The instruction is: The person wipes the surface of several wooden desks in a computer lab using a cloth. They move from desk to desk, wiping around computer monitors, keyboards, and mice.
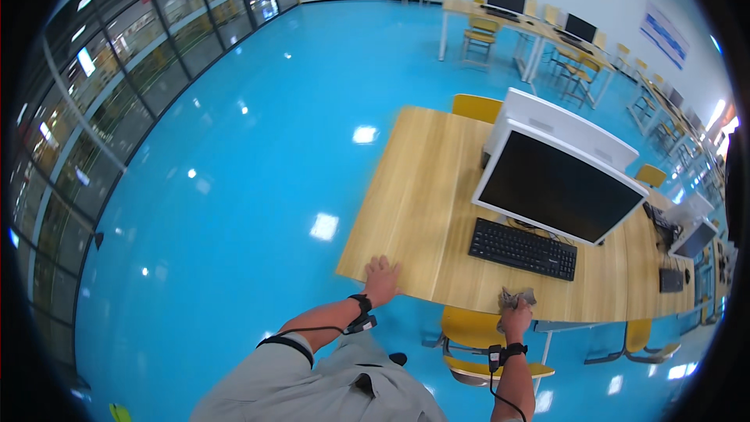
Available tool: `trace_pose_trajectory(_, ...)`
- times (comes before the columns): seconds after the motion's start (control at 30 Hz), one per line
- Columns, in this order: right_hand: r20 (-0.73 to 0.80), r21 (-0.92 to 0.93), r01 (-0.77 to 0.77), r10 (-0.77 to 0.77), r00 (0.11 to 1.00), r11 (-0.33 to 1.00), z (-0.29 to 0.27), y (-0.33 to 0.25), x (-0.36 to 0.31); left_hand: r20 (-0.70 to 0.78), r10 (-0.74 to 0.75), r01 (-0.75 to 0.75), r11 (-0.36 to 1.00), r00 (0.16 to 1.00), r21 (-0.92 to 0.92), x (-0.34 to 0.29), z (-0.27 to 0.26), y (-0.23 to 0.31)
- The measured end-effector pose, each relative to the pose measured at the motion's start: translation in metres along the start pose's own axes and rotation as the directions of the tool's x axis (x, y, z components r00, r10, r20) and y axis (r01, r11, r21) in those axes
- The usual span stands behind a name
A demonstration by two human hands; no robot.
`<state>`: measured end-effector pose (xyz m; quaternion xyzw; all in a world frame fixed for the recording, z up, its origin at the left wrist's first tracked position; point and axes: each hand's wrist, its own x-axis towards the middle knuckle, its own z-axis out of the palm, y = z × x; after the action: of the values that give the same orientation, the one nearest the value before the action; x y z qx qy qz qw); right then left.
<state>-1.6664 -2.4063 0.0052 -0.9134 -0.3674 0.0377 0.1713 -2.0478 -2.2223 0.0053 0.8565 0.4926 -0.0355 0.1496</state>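
Note:
My left hand (382, 281) rests on the near left edge of the wooden table (414, 180), its fingers spread over the top and holding nothing. At the table's front edge, my right hand (516, 319) is closed on a crumpled grey cloth (519, 295), part of which sticks out past the fingers onto the wood. Just beyond the cloth lies a black keyboard (522, 248). Behind the keyboard stands a monitor (561, 187) with a white frame and a dark screen.
A second white monitor (570, 131) stands back to back with the first. Yellow chairs (470, 328) sit under the near edge, and another yellow chair (476, 108) is at the far side. Further right are a smaller screen (694, 239) and a black mouse pad (670, 280). Glass panels (133, 55) line the left.

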Motion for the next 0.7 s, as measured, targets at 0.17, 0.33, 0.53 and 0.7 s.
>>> trace_pose_trajectory(0.17,0.081,0.041,0.173,-0.175,0.981,0.984,0.008,-0.039,-0.013,-0.001,-0.011,0.011,1.0,1.0,-0.016,0.001,0.001,0.003)
trace_pose_trajectory(0.33,0.01,0.064,0.382,-0.383,0.924,0.922,0.034,-0.071,-0.025,-0.01,0.005,-0.006,0.999,1.0,-0.043,0.002,-0.007,0.005)
trace_pose_trajectory(0.53,0.14,0.22,0.468,-0.502,0.853,0.856,0.03,-0.145,-0.043,-0.038,0.039,-0.04,0.999,0.998,-0.026,0.004,-0.001,0.003)
trace_pose_trajectory(0.7,0.17,0.237,0.518,-0.56,0.811,0.822,0.023,-0.162,-0.058,-0.069,0.064,-0.066,0.997,0.996,-0.031,-0.001,-0.005,0.003)
